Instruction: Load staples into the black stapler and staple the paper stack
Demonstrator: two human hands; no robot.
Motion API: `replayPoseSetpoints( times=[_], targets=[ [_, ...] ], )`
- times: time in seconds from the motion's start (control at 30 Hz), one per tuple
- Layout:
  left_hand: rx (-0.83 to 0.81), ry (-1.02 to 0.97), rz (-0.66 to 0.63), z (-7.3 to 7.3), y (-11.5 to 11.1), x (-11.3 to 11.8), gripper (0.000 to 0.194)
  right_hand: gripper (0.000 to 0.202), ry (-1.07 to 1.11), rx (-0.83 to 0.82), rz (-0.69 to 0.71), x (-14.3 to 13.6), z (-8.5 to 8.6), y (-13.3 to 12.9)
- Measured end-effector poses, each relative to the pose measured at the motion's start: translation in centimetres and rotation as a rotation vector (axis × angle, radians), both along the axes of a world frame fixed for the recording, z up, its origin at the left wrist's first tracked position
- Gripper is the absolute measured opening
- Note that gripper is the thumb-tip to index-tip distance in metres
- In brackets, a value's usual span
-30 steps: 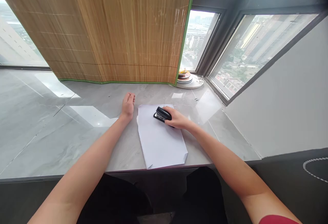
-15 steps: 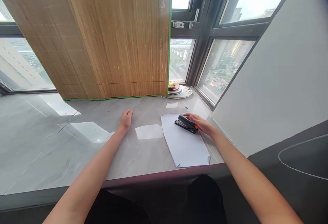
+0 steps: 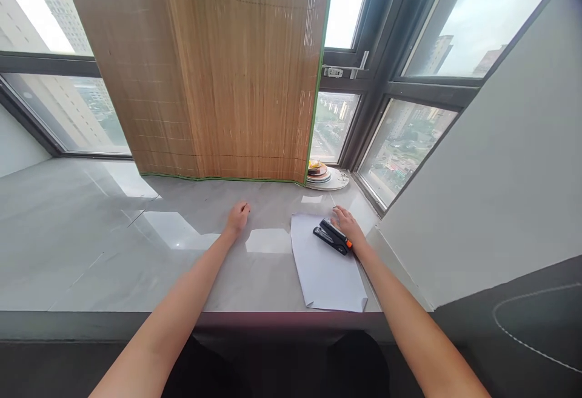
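Note:
A black stapler [image 3: 333, 236] with an orange tab lies slantwise on the white paper [image 3: 325, 279], whose near corners are folded or curled. Just right of the stapler is my right hand [image 3: 348, 227], its fingers apart and not wrapped around it; whether the hand still touches its side I cannot tell. Farther left, my left hand [image 3: 237, 216] rests on the grey sill [image 3: 254, 283] with the fingers curled in, and nothing shows in it.
Stacked plates [image 3: 325, 178] stand in the window corner beside a hanging bamboo blind [image 3: 236, 94]. A white wall [image 3: 464, 185] slopes along the right. The sill's front edge runs just ahead of my legs, and a pale cord [image 3: 495, 313] curves at the far right.
My right hand has loosened from the stapler and sits beside it, fingers apart. The stapler stays on the paper. The view has shifted a little; my left hand keeps its curled shape.

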State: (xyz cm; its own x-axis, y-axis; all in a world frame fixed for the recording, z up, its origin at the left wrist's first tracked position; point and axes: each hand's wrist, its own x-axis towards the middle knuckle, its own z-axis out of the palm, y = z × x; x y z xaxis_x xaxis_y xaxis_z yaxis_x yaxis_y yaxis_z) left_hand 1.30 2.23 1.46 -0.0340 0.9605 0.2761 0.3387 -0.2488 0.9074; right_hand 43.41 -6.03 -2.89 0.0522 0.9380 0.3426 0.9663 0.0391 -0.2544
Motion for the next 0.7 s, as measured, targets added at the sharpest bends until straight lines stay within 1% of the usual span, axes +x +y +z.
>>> replayPoseSetpoints(
  times=[0.1,0.23,0.3,0.37,0.47,0.57,0.63,0.7],
  targets=[
    [0.008,-0.02,-0.001,-0.1,0.0,-0.1,0.028,0.036,-0.032,-0.022,-0.006,0.1,-0.3,0.4],
    [0.0,-0.055,0.018,0.0,0.2,-0.2,0.026,0.034,-0.095,-0.001,0.0,0.0,-0.2,0.5],
    [-0.007,-0.075,0.024,0.0,0.3,-0.2,0.027,0.034,-0.13,-0.009,0.001,-0.5,0.1,0.6],
    [-0.018,-0.109,0.033,0.0,0.2,0.0,0.028,0.035,-0.149,-0.035,-0.012,-1.6,0.4,0.8],
    [-0.068,-0.223,0.05,0.1,0.3,0.1,0.031,0.038,-0.146,-0.085,-0.001,-4.4,0.8,1.8],
    [-0.112,-0.457,0.068,0.3,0.8,-0.7,0.034,0.042,-0.134,-0.105,0.058,-8.4,1.1,3.3],
    [-0.094,-0.645,0.095,0.6,1.4,-2.2,0.041,0.045,-0.127,-0.121,0.122,-11.3,1.3,4.6],
    [-0.06,-0.762,0.122,1.0,2.1,-4.3,0.049,0.047,-0.117,-0.142,0.212,-14.4,1.7,5.9]
  ],
)
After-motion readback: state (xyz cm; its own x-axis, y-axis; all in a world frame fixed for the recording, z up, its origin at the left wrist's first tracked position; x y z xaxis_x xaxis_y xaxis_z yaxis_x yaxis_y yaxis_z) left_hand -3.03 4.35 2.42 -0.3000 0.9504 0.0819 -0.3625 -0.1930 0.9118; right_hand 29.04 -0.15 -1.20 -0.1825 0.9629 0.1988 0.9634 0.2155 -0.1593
